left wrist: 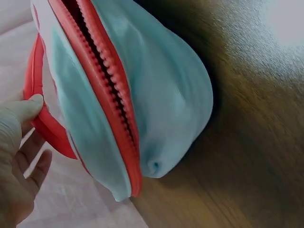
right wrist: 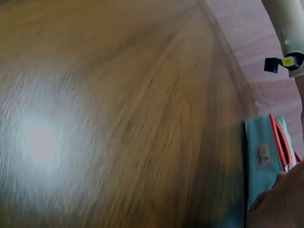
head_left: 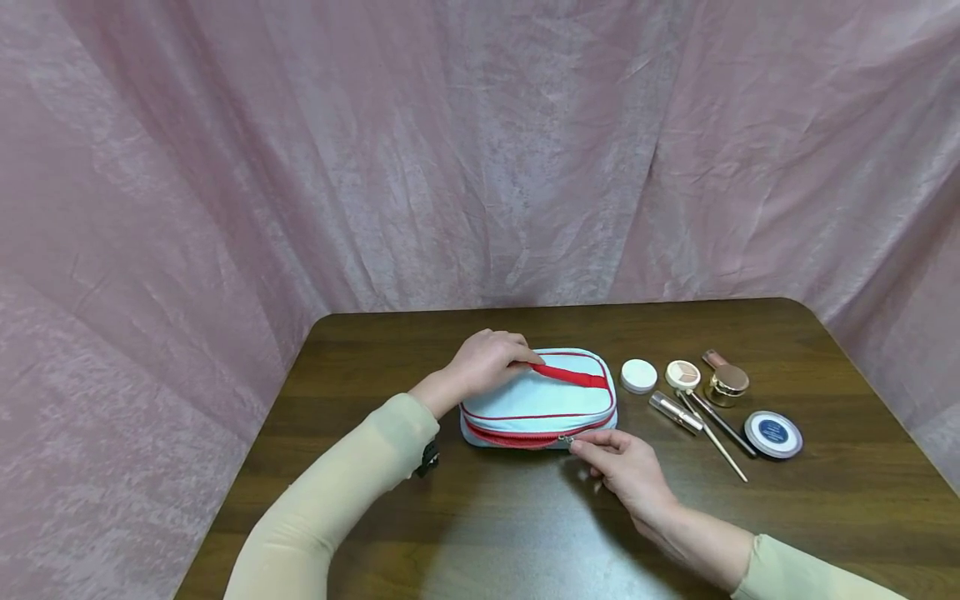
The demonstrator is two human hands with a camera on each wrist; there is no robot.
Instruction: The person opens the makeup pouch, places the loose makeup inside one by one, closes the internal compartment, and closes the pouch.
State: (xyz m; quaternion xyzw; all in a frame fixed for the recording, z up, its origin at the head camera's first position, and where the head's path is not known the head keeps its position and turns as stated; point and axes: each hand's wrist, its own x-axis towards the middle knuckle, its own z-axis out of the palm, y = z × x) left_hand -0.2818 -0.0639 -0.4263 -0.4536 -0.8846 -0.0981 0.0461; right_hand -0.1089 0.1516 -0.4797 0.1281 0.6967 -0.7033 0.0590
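A light blue cosmetic bag (head_left: 540,398) with red piping lies on the table, its red strap handle (head_left: 573,377) on top. My left hand (head_left: 489,363) holds that strap, thumb on one side and fingers on the other in the left wrist view. Along the near side runs a red zipper (left wrist: 107,80), its teeth parted in a narrow gap. At the bag's near right corner, my right hand (head_left: 628,472) pinches the metal zipper pull (head_left: 566,438). The right wrist view shows part of this hand, its fingertips mostly hidden, beside the bag (right wrist: 261,175).
Right of the bag lie a white round jar (head_left: 638,376), a three-part palette (head_left: 683,375), a clear tube (head_left: 676,412), brushes (head_left: 720,446), a gold-banded jar (head_left: 727,384), a pinkish tube (head_left: 713,358) and a round compact (head_left: 773,434). A pink curtain (head_left: 480,167) hangs behind the wooden table (head_left: 390,350).
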